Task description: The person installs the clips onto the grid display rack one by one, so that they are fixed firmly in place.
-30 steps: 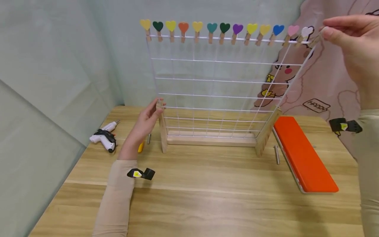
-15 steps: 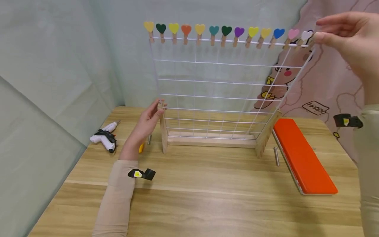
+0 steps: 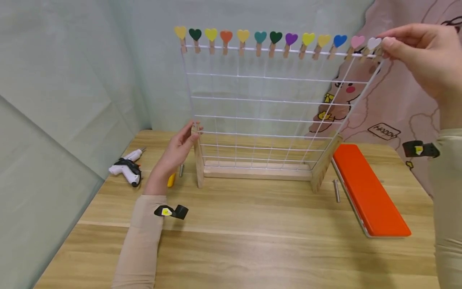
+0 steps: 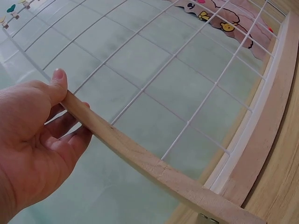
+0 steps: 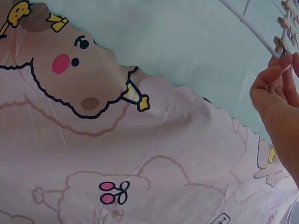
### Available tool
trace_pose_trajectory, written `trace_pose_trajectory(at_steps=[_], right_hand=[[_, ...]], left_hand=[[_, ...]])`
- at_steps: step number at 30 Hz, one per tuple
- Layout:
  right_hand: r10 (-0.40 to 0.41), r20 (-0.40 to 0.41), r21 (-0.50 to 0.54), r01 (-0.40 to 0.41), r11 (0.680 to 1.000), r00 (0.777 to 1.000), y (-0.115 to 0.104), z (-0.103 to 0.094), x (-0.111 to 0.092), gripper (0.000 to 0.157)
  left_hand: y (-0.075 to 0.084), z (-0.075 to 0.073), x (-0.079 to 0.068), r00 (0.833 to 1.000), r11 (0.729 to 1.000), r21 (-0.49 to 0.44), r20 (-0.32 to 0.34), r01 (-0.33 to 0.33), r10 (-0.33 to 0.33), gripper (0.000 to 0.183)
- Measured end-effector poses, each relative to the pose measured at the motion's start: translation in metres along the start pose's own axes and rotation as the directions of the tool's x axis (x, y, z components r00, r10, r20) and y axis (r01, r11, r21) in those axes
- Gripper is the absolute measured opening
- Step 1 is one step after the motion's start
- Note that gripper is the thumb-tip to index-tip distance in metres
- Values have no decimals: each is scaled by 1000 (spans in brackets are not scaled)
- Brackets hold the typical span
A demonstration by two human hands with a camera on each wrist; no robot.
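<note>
A white wire grid [image 3: 237,98] stands upright in a wooden base [image 3: 258,173]. Clothespins with coloured hearts line its top wire, ending at the right with a white-heart clothespin [image 3: 373,43]. My left hand [image 3: 178,149] grips the upper end of the base's left side post [image 4: 140,151], thumb on the near side and fingers behind it. At the grid's top right corner, my right hand [image 3: 429,56] pinches a wooden clothespin with thumb and fingers; its top is hidden by them. In the right wrist view a clothespin [image 5: 280,44] sits right at those fingertips.
To the left lies a white glue gun [image 3: 127,168] with a black cord. A yellow-handled item [image 3: 171,180] and a metal rod [image 3: 181,170] are beside the left arm. At right lie a bolt [image 3: 337,191] and a long orange-red case [image 3: 371,192]. Printed cloth [image 3: 393,116] hangs behind.
My right hand has shifted a little left, closer to the white-heart clothespin at the corner. The grid's top edge appears slightly lower than a second ago. The left hand keeps its grip.
</note>
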State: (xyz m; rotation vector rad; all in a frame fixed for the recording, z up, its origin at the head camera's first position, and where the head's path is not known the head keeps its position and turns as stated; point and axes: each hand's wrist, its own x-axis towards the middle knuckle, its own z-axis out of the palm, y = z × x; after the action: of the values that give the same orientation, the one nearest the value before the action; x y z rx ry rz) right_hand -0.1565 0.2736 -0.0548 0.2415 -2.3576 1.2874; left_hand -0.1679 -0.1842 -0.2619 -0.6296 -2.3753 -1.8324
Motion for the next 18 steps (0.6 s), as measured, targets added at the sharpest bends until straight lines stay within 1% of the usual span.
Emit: trace_pose_trajectory(at_steps=[3,5,8,11,13,15,17,18], right_hand=[[-1,7,17,1,1000,1000,-2,1,-1,33],[-11,25,3,11,1000,1000,-2,1,-2,34],[-36,50,-26,37,999,998,-1,0,-5,40],[-43,33,3,43,999,999,5,-1,-12,48],[-36,-4,52,36,998,999,13,1,-20,49],[-12,-20,80,14,997,1000,22,5,-34,49],[-2,-16,48,2,999,1000,34,14,-51,49],[-12,-5,1,12,1000,1000,41,20,-61,50]], left_hand=[[1,0,0,1000,1000,12,3,2,-2,46],[1,-1,1,1000,1000,21,9,5,-5,47],[0,-2,2,1000,1000,31,15,5,-5,47],[0,-3,3,1000,1000,22,26,1,-2,46],[0,-4,3,999,1000,23,34,7,-7,46],[0,-5,1,1000,999,34,31,4,-5,48],[-3,-6,-3,1000,998,60,13,-9,8,51],[-6,-7,-6,1000,996,92,1,-20,20,54]])
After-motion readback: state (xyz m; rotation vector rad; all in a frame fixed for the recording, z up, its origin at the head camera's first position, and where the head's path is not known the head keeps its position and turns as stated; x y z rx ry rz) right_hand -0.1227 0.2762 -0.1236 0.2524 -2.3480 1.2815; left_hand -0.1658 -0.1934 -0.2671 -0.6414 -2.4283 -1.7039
